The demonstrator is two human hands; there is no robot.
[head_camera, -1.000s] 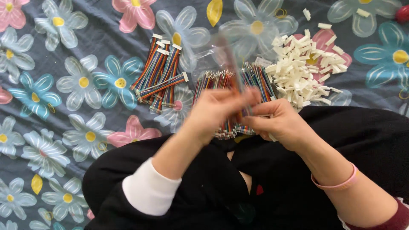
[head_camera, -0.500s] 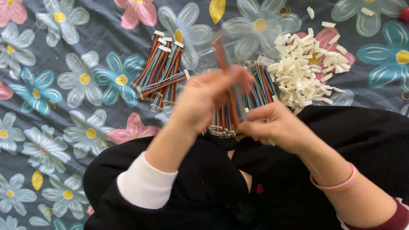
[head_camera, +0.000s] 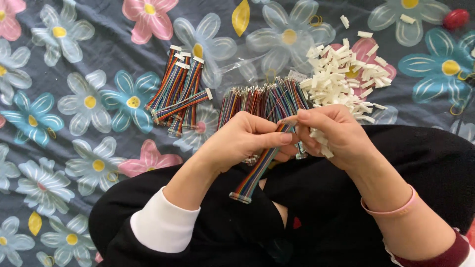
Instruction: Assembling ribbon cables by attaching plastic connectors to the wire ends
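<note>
My left hand [head_camera: 245, 141] pinches a flat rainbow ribbon cable [head_camera: 256, 170] near its top end; the cable slants down to my lap, with a connector at its lower tip. My right hand [head_camera: 331, 136] meets the cable's upper end with its fingertips and keeps several white plastic connector housings tucked in its palm. Just beyond both hands lies a bundle of loose ribbon cables [head_camera: 262, 99]. A heap of white connector housings [head_camera: 341, 79] sits behind my right hand.
A smaller batch of ribbon cables with white ends [head_camera: 179, 91] lies to the left on the flowered cloth [head_camera: 74, 99]. A clear plastic bag [head_camera: 247, 66] rests behind the bundle. A red round object [head_camera: 455, 19] is at the top right. My dark-clothed legs fill the foreground.
My left hand has come down from the cable bundle with one ribbon cable, and both hands now meet at its upper end close over my lap.
</note>
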